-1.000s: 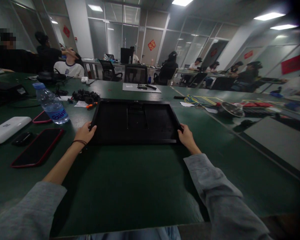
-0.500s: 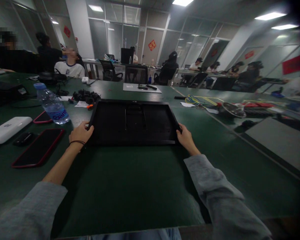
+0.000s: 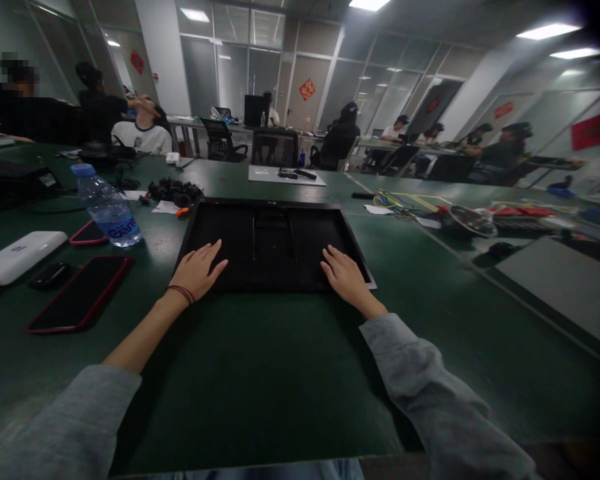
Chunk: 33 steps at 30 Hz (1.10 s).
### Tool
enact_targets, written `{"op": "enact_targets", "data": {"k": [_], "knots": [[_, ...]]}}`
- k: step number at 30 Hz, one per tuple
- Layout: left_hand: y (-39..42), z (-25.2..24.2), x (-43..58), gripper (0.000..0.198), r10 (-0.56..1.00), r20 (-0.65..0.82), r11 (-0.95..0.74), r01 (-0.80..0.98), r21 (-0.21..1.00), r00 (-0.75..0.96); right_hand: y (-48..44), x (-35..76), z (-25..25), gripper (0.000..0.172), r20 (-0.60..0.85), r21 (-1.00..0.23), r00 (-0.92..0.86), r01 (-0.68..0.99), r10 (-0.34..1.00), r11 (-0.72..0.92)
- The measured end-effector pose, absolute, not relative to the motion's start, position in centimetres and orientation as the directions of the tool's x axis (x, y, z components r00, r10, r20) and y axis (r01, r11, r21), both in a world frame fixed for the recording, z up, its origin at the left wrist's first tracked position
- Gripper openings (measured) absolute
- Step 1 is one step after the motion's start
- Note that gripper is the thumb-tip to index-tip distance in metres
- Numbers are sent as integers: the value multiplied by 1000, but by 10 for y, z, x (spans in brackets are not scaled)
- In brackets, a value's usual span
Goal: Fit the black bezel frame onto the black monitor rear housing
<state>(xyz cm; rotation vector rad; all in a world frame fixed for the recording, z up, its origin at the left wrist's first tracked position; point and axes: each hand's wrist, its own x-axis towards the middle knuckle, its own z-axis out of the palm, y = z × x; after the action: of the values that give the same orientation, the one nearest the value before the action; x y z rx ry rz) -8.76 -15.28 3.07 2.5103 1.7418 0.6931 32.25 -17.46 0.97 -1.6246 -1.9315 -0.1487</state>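
Rectangular black panel, raised rim, on glossy table; left hand, right hand outspread, holding nothing

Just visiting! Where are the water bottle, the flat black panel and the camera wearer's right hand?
Water bottle (image 3: 109, 208): head view, middle of its body.
Flat black panel (image 3: 273, 248): head view, middle of its face.
Right hand (image 3: 347, 276): head view, back of the hand.

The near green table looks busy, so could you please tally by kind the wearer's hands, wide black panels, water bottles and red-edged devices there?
Wearer's hands: 2
Wide black panel: 1
Water bottle: 1
Red-edged devices: 2
Total: 6
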Motion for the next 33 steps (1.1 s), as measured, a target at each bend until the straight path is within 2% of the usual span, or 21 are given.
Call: {"op": "enact_targets", "data": {"k": [3, 6, 9, 12, 14, 16, 18, 21, 24, 27, 30, 33], "knots": [[-150, 29, -90, 54, 896, 300, -402, 884, 238, 326, -172, 324, 7, 52, 463, -312, -106, 910, 880, 273], [-152, 34, -92, 51, 884, 372, -385, 893, 232, 284, -170, 334, 13, 54, 556, -319, -45, 911, 830, 263], [-155, 40, -95, 48, 856, 479, -340, 909, 241, 193, -168, 354, 17, 56, 650, -314, 101, 938, 753, 145], [-152, 41, -104, 48, 841, 539, -246, 923, 297, 50, -163, 378, 12, 61, 654, -355, 274, 934, 705, -33], [-145, 39, -112, 51, 847, 528, -165, 914, 370, -61, -159, 391, 5, 63, 597, -420, 354, 902, 720, -95], [-138, 35, -120, 56, 875, 458, -90, 878, 470, -156, -155, 399, -2, 63, 509, -513, 404, 852, 760, -109], [-130, 31, -128, 59, 910, 343, -12, 811, 585, -234, -152, 401, -5, 63, 447, -583, 403, 809, 799, -83], [-121, 25, -138, 59, 929, 195, 87, 698, 711, -315, -153, 400, -4, 57, 438, -618, 351, 786, 828, -6], [-114, 19, -146, 57, 922, 146, 117, 618, 778, -358, -158, 399, 2, 54, 375, -681, 344, 733, 861, 3], [-107, 13, -154, 51, 906, 154, 94, 541, 836, -394, -161, 395, 5, 57, 245, -813, 330, 582, 912, 8], [-102, 8, -160, 47, 899, 156, 73, 491, 868, -410, -160, 386, 5, 70, 120, -940, 311, 342, 943, 7], [-100, 5, -162, 47, 904, 150, 70, 484, 872, -401, -157, 377, 2, 82, 90, -974, 340, 226, 936, 11]]}}
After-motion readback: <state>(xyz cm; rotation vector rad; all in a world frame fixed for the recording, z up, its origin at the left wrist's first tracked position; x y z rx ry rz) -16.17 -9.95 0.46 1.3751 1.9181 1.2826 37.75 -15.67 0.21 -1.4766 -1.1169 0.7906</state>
